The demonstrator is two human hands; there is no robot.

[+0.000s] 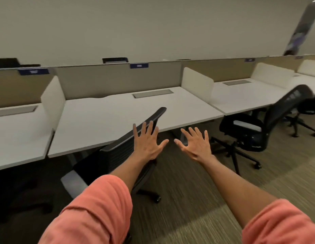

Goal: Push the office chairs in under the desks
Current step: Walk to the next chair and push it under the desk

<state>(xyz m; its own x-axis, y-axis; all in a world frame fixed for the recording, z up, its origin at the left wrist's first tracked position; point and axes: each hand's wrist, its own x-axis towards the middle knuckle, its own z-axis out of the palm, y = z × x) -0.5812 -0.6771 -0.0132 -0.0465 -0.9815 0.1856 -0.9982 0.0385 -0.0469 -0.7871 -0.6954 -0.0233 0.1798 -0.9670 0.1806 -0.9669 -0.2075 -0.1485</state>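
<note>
- Your left hand (pixel 147 140) is spread wide, fingers splayed, over the top edge of the nearest black mesh-backed office chair (pixel 118 155); whether the palm actually touches the backrest you cannot tell from this view.
- Your right hand (pixel 195 144) is equally open and holds nothing, hanging in the air beside the chair's backrest, over the striped brown carpet (pixel 197 199).
- That chair stands turned at an angle to the long white desk (pixel 118 117), its backrest top about level with the desk edge and the seat only partly under it.
- A second black mesh chair (pixel 255 129) stands near the neighbouring white desk (pixel 241 97) to the right, also skewed and not tucked in.
- Risk, as I judge it: push with one hand on one end of the backrest and the chair will likely swivel instead of rolling straight.
- An angled chair could catch an armrest or the backrest on the desk edge; square it first.
- The castors may drag on the carpet, so a hard shove could tip the backrest forward.
</note>
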